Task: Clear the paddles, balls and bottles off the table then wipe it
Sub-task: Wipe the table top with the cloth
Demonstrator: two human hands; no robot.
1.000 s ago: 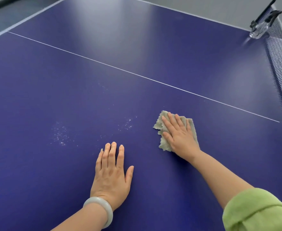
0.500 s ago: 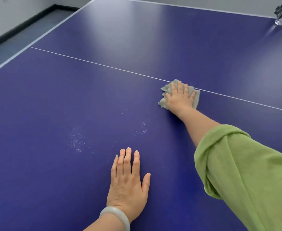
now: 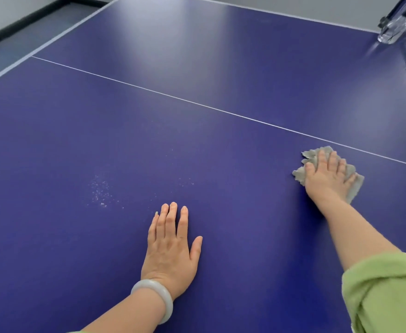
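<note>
Table (image 3: 125, 140) blue, white line (image 3: 197, 105); cloth (image 3: 352, 188) grey; sleeve (image 3: 384, 292) green.

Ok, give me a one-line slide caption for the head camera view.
Right hand presses a grey cloth on the blue table while the left hand rests flat near white specks.

Smooth, faintly glossy blue table (image 3: 149, 131); rough, frayed grey cloth (image 3: 355, 186); polished pale stone-like bangle (image 3: 159, 296)

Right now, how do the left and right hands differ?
The left hand lies flat on the table; the right hand presses a cloth. The left hand is nearer the camera, the right hand farther out. The left wrist wears a bracelet, the right none. Both are palm-down.
</note>
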